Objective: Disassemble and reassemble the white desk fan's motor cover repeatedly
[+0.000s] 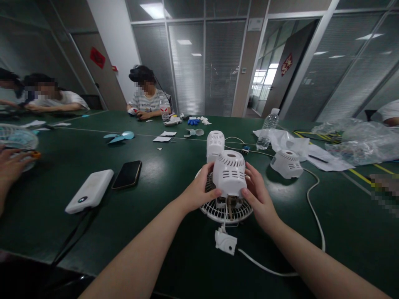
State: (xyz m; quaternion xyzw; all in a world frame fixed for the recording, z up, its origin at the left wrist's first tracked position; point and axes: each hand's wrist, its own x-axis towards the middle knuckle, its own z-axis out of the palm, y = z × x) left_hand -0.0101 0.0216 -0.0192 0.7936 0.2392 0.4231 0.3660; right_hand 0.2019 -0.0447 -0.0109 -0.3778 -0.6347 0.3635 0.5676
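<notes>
Head view, housing (230,173), long axis upright, dome (229,158) up

Some fingertips of left hand (202,189) and right hand (262,199) hid behind white cover (230,172). It hid top of inner parts (231,203) and some of white grille (215,214). Back cover (215,143) was partly hidden too. Left edge cut off fan cage (19,137) and co-worker's hand (11,165). Right edge cut off 1 person's white sleeve (389,111). Blurry patch (386,187) by right edge: could not tell what. Inside of clear plastic (368,139) was unclear. Wall sign (255,24) had words too small.
</notes>
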